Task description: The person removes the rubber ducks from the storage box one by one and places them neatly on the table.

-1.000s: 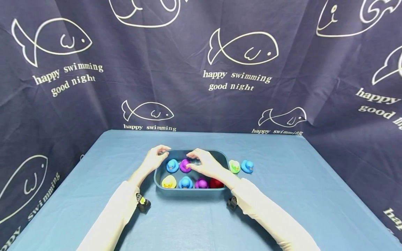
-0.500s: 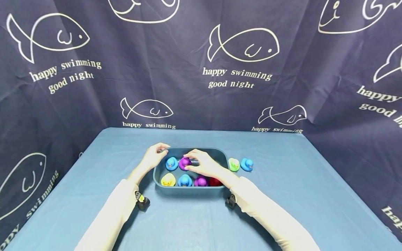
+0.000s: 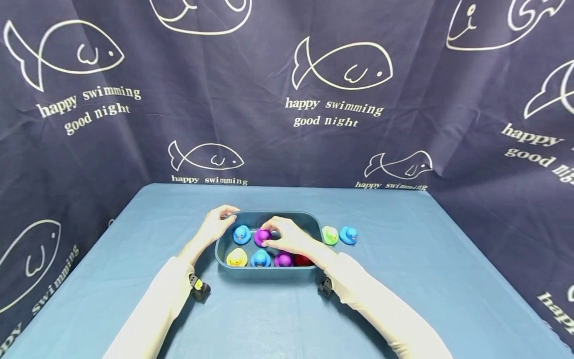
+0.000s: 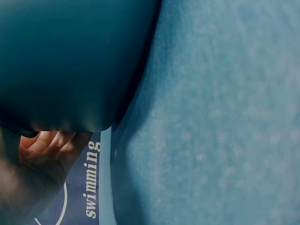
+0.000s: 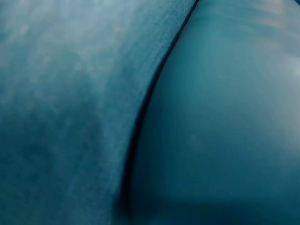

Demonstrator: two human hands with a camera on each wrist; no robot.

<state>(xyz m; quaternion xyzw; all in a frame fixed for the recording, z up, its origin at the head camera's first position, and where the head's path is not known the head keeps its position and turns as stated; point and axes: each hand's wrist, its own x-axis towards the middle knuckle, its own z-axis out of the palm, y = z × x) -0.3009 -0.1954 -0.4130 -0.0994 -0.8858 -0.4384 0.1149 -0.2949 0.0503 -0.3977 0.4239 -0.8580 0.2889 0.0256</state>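
In the head view, a blue plastic tub stands on the table with several rubber ducks in it. My left hand grips the tub's back left corner; in the left wrist view its fingers reach behind the tub wall. Inside the tub, my right hand pinches a purple duck between thumb and fingers. A blue duck sits to its left. Along the near wall are a yellow duck, another blue duck, another purple duck and a red one, partly hidden by my forearm.
Outside the tub's right end sit a green duck and a blue duck on the blue-covered table. A dark curtain with fish prints hangs behind. The right wrist view has only the tub wall and tablecloth.
My right hand has moved slightly down and left, and its thumb and fingers have come together on the purple duck. The left hand stays at the tub's corner. The head view has shifted slightly.
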